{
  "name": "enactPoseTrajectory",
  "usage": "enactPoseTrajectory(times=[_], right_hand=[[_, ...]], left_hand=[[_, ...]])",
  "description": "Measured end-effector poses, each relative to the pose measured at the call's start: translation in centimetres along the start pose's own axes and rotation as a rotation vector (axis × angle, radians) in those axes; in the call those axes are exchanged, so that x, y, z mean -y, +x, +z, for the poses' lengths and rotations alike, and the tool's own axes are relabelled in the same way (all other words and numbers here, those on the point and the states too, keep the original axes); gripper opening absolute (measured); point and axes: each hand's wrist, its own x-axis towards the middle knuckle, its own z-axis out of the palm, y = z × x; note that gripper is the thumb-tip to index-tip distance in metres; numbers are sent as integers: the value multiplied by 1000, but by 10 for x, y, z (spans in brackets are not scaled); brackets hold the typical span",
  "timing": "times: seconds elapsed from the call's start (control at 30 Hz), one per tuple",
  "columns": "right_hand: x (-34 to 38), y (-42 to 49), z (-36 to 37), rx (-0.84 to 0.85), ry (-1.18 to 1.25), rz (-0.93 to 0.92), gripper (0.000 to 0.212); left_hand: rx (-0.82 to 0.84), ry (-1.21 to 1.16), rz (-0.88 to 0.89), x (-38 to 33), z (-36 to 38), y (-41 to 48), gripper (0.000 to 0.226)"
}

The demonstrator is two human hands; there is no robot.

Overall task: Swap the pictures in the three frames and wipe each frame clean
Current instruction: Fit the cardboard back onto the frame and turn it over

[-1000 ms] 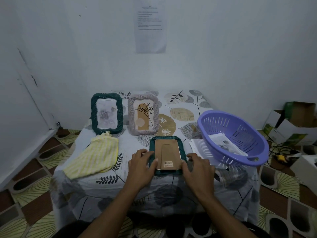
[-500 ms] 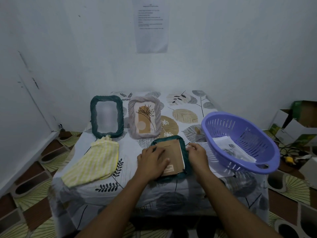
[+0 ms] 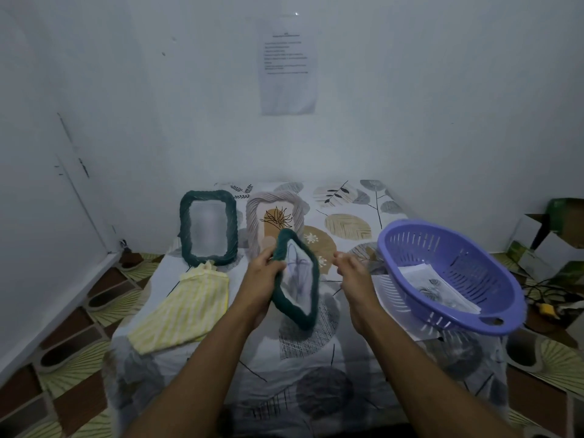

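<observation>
Left fingers [image 3: 279,264] are curled round the upper left rim of the green frame [image 3: 298,279], with my left hand [image 3: 264,275] carrying all of it. It's up off the tabletop [image 3: 316,358], tipped at an angle, glass side toward me with a faint picture behind it. My right hand [image 3: 350,273] is just beside the frame's right edge but not touching it. Its fingers are loosely curled, and they hold nothing as far as I can see.

So this is a one-handed edge grip on a tilted frame (not my smartest hold). If the rim twists in my fingers, it drops corner-first onto the tabletop. I also can't see the back from here, so if the backing isn't shut properly, the glass and picture could slide out when I turn it.

The pale frame [image 3: 273,216] stands right behind what I'm holding, with the second green frame [image 3: 208,229] beside it to the left. A careless swing could tip either one over.

The yellow cloth [image 3: 186,308] lies to my left for wiping. The purple basket [image 3: 442,248], with loose pictures [image 3: 439,287] in it, sits at the right and hangs a little past the tabletop's edge, so a bump from my right elbow could send it off.
</observation>
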Motion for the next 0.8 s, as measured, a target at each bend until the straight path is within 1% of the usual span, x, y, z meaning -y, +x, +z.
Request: enactPoseTrajectory(times=[0.03, 0.07, 0.13, 0.2, 0.23, 0.27, 0.33, 0.43, 0.47, 0.53, 0.57, 0.6, 0.67, 0.77, 0.8], right_hand=[[-3, -1, 2, 0, -9, 34, 22], [-7, -1, 5, 18, 12, 73, 24], [-14, 0, 11, 78, 108, 163, 27], [-17, -1, 17, 130, 177, 198, 25], [-18, 0, 18, 131, 200, 191, 23], [-19, 1, 19, 120, 222, 179, 21], [-21, 3, 20, 104, 222, 171, 18], [-25, 6, 18, 89, 164, 169, 15], [-26, 7, 18, 87, 151, 160, 15], [-28, 8, 17, 92, 126, 146, 17], [-29, 9, 17, 101, 112, 139, 18], [-32, 11, 17, 105, 98, 131, 18], [-36, 12, 18, 117, 75, 114, 19], [-41, 16, 19, 127, 69, 106, 19], [-43, 17, 19, 126, 72, 109, 19]], left_hand=[[-13, -106, -2, 1, -4, -1, 31], [-26, -197, -12, 4, -8, -3, 31], [-35, -330, -43, 13, -14, -3, 33], [-23, -350, -65, 20, -18, -6, 36], [-17, -296, -60, 23, -20, -6, 36], [-11, -195, -40, 24, -23, -7, 35], [-19, 124, 34, 26, -34, -6, 33], [-169, 723, 195, 36, -75, 8, 37], [-225, 872, 223, 40, -90, 15, 40], [-305, 1115, 204, 48, -121, 29, 51], [-328, 1233, 176, 51, -134, 35, 52], [-351, 1335, 153, 51, -142, 38, 49], [-371, 1441, 142, 53, -150, 42, 40], [-398, 1509, 179, 44, -146, 44, 24], [-400, 1488, 203, 40, -143, 45, 17]])
